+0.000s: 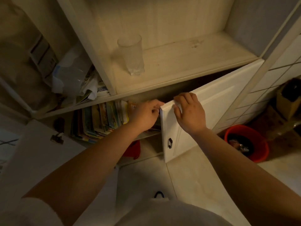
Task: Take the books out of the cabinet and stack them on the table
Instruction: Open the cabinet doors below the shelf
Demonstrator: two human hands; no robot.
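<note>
The cabinet (162,66) is pale wood, with an open shelf above and a lower compartment below. Its right-hand door (211,111) is white, panelled and part-way open, with a dark handle (170,143) near its free edge. The left-hand door (37,154) is swung wide towards the viewer.

An orange bucket (246,142) stands on the floor to the right of the cabinet and holds dark clutter.

The books (101,121) stand upright in a row inside the lower compartment, at its left, spines outward and leaning slightly.

A clear glass tumbler (131,54) stands on the open shelf.

The right hand (189,111) lies on the top corner of the right-hand door, fingers bent over its upper edge, gripping it. The left hand (145,114) is at the same corner from the inner side, just right of the books. Its fingers are curled against the door's free edge; what they pinch, if anything, I cannot tell.
</note>
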